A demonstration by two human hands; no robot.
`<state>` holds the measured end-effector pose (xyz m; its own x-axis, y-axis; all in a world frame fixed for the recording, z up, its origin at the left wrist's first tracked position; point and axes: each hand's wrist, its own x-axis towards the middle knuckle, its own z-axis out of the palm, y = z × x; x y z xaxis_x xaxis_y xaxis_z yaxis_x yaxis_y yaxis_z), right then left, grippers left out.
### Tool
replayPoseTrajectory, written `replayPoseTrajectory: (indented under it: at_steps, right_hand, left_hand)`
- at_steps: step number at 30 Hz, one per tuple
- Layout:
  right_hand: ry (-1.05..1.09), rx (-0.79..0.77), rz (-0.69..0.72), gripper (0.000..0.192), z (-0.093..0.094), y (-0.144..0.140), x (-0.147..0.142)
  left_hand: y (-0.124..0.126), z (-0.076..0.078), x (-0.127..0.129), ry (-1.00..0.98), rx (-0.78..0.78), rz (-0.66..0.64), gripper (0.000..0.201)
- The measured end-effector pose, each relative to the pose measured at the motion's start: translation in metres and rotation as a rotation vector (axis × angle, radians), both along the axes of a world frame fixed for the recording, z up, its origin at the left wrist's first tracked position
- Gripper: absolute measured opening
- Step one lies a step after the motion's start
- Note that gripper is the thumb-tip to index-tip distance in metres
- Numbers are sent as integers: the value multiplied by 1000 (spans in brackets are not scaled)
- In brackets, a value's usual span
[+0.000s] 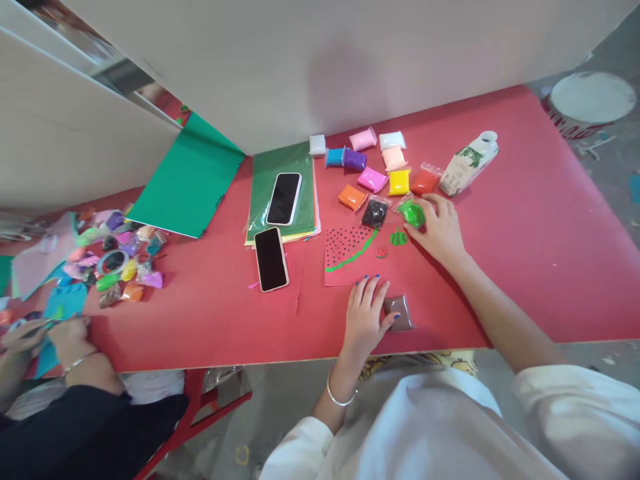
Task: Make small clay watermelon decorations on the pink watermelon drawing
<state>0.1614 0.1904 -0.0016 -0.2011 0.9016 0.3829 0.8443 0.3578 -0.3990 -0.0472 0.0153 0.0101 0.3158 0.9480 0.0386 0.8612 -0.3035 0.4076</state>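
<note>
We take the red paper sheet [350, 263] with its black dots and green stripe as our landmark on the red desk [525, 220]. Our left hand [364, 319] lies flat on the near edge of that sheet, fingers spread and loose, gripping nothing; its thumb touches a brown clay packet [399, 313] that lies just to the right of the sheet's near corner. Our right hand [440, 230] reaches to the far right of the sheet, fingers curled down over a green clay packet [412, 214], touching it from the right; whether it truly grips the packet we cannot tell. Between that packet and the sheet sits a small green clay shape [399, 237], and a tiny red and green piece [381, 253] lies on the sheet's right edge.

Beyond the sheet, a black clay packet [375, 213] lies just past its far edge, with orange [352, 197], magenta [372, 179], yellow [399, 182] and red [425, 180] packets farther back. A small white carton [469, 164] lies tilted to the far right of them. To the left of the sheet a phone [271, 259] lies face up on the desk, and a second phone [284, 199] rests on a stack of green paper [265, 193]. Well to the left, another person's hands [65, 337] work at blue paper [65, 301] near a heap of clay packets [120, 257].
</note>
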Motion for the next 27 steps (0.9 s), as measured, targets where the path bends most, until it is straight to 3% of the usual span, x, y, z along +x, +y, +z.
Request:
replayPoseTrajectory:
  at_steps: [6,15,22,24,27]
  right_hand:
    - [-16,-24,-112,43,-4,6,8]
    - [-36,-60,-205,58,-4,4,18]
    - [55,-51,-137,50,11,-7,15]
    - [136,-46,-77,50,19,-20,13]
    - [281,-111,89,50,28,-47,7]
  left_hand:
    - [3,-5,0,-19,-3,-28,65]
    - [2,-12,-3,-141,8,-61,70]
    - [1,-10,-3,-168,53,-87,65]
    - [0,-8,-3,-203,71,-87,62]
    - [-2,-4,-2,-290,112,-9,41]
